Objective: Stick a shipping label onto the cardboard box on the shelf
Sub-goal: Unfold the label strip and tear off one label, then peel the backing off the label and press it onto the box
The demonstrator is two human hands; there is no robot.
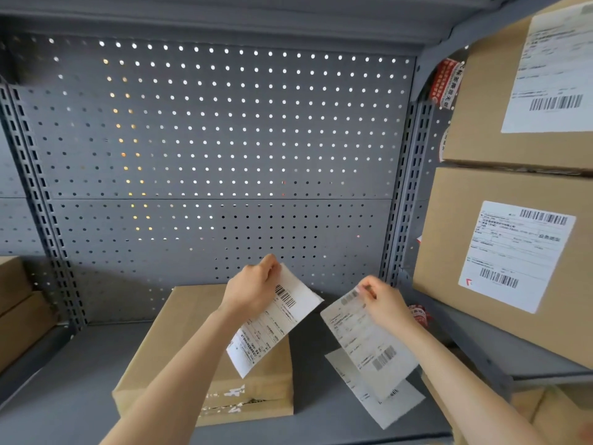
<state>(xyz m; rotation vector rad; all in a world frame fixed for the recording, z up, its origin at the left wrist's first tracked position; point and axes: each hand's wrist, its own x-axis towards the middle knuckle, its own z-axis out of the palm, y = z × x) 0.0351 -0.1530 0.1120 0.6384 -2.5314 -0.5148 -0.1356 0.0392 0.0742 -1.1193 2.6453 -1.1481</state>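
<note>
We hold the shipping label in our left hand, fingers pinched shut on its top edge. Printed side faces us: a barcode just below the fingers, then rows of small text, too small to read. Our right hand has fingers clamped on the top corner of a translucent backing sheet; print & a barcode show through it, greyed, not legible. Label and backing hang apart, w/ a gap between them. A second pale sheet lies on the shelf under the backing, below the right fingers.

The cardboard box sits flat on the grey shelf, below and behind the left fingers; the label's lower part hangs in front of its top right area. Its near side shows torn white tape remnants, no readable writing. Box is closed; contents unseen.

To the right of the right fingers, two stacked boxes w/ white labels stuck on, each w/ barcodes & fine print; lower one has a small red mark at its corner. Red-and-white printed tape shows beside the upper box, characters not readable. More brown boxes far left of the left fingers. Perforated grey back panel behind.
</note>
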